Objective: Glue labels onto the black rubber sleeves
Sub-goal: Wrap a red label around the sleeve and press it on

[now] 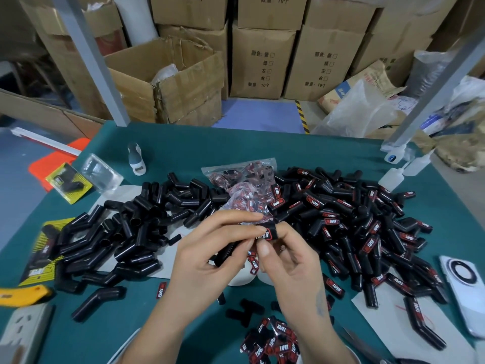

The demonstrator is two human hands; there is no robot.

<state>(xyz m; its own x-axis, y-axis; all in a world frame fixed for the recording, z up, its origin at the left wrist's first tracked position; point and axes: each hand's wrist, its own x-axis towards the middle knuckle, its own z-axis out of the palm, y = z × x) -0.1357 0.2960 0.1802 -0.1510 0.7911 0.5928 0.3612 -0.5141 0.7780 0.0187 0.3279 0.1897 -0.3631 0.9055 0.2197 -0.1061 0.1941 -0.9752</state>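
Both hands meet over the middle of the green tabletop [162, 143]. The left hand [207, 261] curls its fingers around a black rubber sleeve [225, 254], and most of that sleeve is hidden behind the fingers. The right hand [286, 261] pinches a small black and red label [266, 232] with its thumb and finger, right at the tip of the sleeve. The label is bent over a fingertip, so I can only read "TAPER" on it.

On the left lies a pile of plain sleeves [126, 232] with no labels. On the right lies a pile of labeled sleeves [367, 224], and many show "TAPER" in white letters. Between the piles sits a clear bag of labels [244, 185], but the words inside are too small to read. More loose labels [275, 340] lie near the bottom edge, partly cut off. One single label [161, 289] lies flat just left of the left wrist.

White glue bottles [404, 169] lie at the far right side of the tabletop. A white phone [464, 290] is cut off by the right edge. Behind the tabletop stand brown cardboard boxes [262, 61] with printed Chinese words and "10". A yellow card pack [68, 183] lies at the left.
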